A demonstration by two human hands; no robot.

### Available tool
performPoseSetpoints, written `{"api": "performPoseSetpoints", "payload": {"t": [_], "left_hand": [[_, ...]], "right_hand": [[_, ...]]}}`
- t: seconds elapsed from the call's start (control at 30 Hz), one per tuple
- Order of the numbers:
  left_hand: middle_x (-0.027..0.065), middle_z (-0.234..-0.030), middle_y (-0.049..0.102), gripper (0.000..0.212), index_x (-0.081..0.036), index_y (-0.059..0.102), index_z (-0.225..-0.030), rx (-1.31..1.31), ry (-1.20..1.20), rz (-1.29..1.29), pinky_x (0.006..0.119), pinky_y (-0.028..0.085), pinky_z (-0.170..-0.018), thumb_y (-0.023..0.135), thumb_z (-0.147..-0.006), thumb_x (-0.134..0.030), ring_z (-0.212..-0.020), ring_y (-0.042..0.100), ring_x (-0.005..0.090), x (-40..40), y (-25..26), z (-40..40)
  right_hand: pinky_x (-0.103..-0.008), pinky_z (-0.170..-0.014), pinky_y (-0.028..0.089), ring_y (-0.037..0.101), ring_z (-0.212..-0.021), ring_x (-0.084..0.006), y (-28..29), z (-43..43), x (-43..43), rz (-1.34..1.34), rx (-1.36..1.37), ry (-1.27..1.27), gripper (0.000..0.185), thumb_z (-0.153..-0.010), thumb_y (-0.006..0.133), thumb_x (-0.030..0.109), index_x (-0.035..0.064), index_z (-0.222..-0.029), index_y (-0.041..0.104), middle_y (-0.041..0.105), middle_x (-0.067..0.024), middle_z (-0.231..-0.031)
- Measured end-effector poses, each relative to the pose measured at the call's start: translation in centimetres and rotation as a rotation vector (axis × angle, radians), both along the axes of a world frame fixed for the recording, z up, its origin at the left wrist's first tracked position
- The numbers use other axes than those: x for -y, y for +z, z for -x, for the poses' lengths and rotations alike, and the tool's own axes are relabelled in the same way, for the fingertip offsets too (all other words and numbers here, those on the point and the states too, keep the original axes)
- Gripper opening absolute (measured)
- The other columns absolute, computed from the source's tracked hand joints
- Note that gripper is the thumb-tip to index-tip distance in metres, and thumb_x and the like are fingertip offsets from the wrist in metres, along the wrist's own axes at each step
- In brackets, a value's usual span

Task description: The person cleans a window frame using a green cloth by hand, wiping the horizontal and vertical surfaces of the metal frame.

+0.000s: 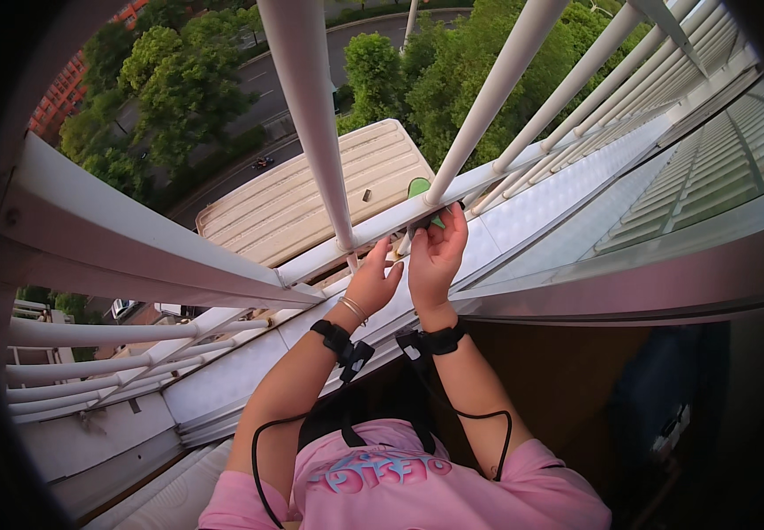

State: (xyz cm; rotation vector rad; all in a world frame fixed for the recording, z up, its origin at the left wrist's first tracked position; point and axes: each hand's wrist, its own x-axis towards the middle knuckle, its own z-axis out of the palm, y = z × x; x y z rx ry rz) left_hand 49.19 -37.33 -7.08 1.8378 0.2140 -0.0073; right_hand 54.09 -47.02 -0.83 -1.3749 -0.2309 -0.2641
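Both hands reach out over the window sill to a white metal railing (pixel 395 217). My right hand (pixel 439 258) has its fingers closed around a small dark object (pixel 424 224) just under the railing's crossbar; what it is I cannot tell. A flat green piece (pixel 419 187) shows beyond the bar, with more green by the right fingertips. My left hand (pixel 374 281) is beside it, just below the bar, its fingers partly spread and nothing seen in them. Straps with small black devices sit on both wrists.
White upright bars (pixel 312 119) rise from the crossbar. Outside lies a ribbed cream-coloured cover (pixel 276 212), far above a road and trees. A sliding glass pane (pixel 700 192) stands at the right, its track running along the white sill (pixel 239 363). A quilted surface (pixel 170 493) lies at lower left.
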Motion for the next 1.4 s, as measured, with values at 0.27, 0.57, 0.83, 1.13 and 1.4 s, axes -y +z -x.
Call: {"api": "performPoseSetpoints", "payload": {"t": [0.27,0.57,0.83,1.13,1.4], "left_hand": [[0.0106,-0.109,0.064,0.036,-0.002,0.055,-0.123,-0.032,-0.221,0.066,0.032,0.049,-0.086,0.06,-0.089,-0.01,-0.096,0.061,0.0196,-1.1,-0.3,-0.3],[0.0042,-0.082,0.065,0.033,-0.002,0.065,-0.102,-0.291,-0.012,0.271,0.031,0.048,-0.069,0.051,-0.099,-0.031,-0.076,0.058,0.0119,-1.5,-3.7,0.6],[0.007,-0.075,0.063,0.023,-0.001,0.061,-0.095,-0.103,0.059,0.016,0.034,0.048,-0.065,0.053,-0.096,-0.023,-0.068,0.058,0.0152,-1.7,0.4,2.1],[0.0017,-0.081,0.063,0.022,0.0,0.061,-0.107,-0.111,0.083,0.306,0.026,0.045,-0.065,0.051,-0.099,-0.018,-0.071,0.054,0.0078,-0.9,2.2,1.6],[0.0081,-0.087,0.067,0.035,0.002,0.062,-0.104,-0.241,0.052,0.099,0.032,0.046,-0.075,0.045,-0.102,-0.028,-0.081,0.058,0.0153,-2.2,-1.7,2.8]], "right_hand": [[-0.0293,-0.09,0.049,0.06,-0.106,-0.0194,-4.4,-0.6,0.6,-0.013,-0.227,0.115,0.038,-0.09,0.048,-0.006,-0.0046,-0.127,0.038,0.057,-0.0182,-0.119],[-0.0231,-0.072,0.049,0.057,-0.079,-0.0101,-2.5,-2.0,-0.6,-0.174,-0.142,0.031,0.031,-0.086,0.056,-0.005,-0.0012,-0.116,0.049,0.059,-0.0056,-0.101],[-0.0297,-0.072,0.05,0.061,-0.077,-0.0144,-4.7,-2.7,-0.1,0.245,-0.32,-0.027,0.028,-0.085,0.068,0.016,-0.0016,-0.105,0.06,0.065,-0.0072,-0.083],[-0.0257,-0.071,0.048,0.057,-0.08,-0.0089,-1.1,-2.8,-0.5,0.054,-0.136,-0.005,0.021,-0.094,0.063,0.008,-0.0035,-0.111,0.057,0.065,-0.0045,-0.093],[-0.0433,-0.069,0.049,0.061,-0.077,-0.0419,-7.4,-3.1,-0.7,0.469,0.033,-0.177,0.018,-0.087,0.065,0.017,0.0022,-0.097,0.059,0.063,-0.02,-0.08]]}}
